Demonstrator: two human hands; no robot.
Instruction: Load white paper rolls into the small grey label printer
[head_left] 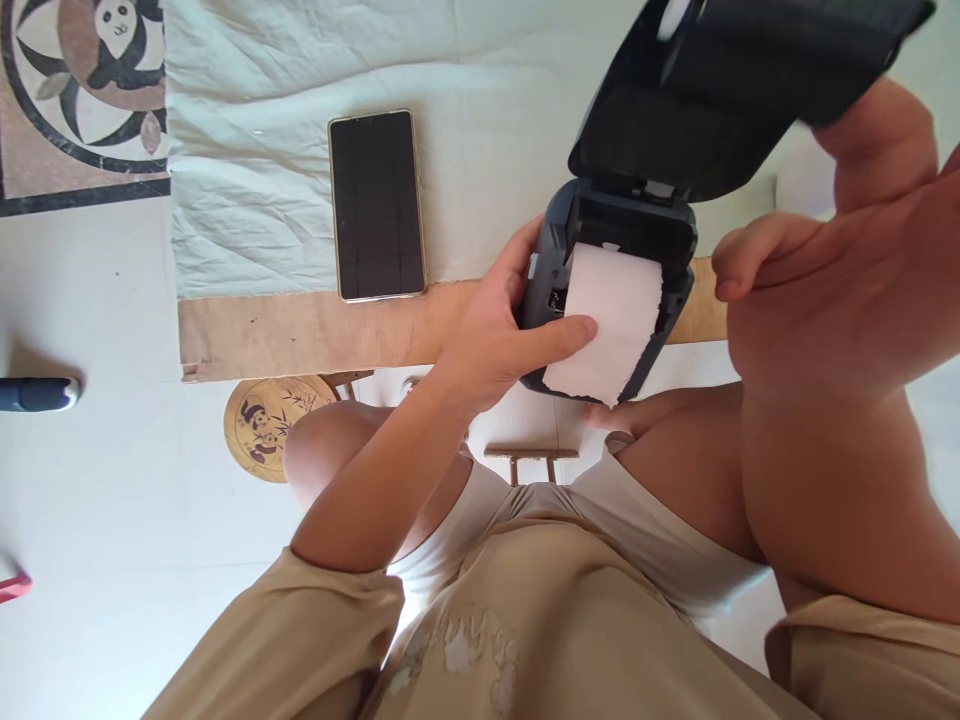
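A dark handheld receipt printer (555,225) is tilted in front of me with its black lid (675,125) swung up. My left hand (499,335) grips the printer's left side, its thumb lying on the white receipt paper (615,310). The paper has a ragged torn edge and hangs over the lower end of the printer. To the right, my right hand (840,240) is open, thumb spread away from the fingers. One of its fingers touches the lid's lower right edge, and that fingertip is hidden behind the lid.
A phone (377,205) with a dark screen lies on the pale cloth (247,180), near the wooden table edge (315,325). Below the table stand a round panda stool (262,425) and my knees. A dark rounded object (37,394) sits at far left.
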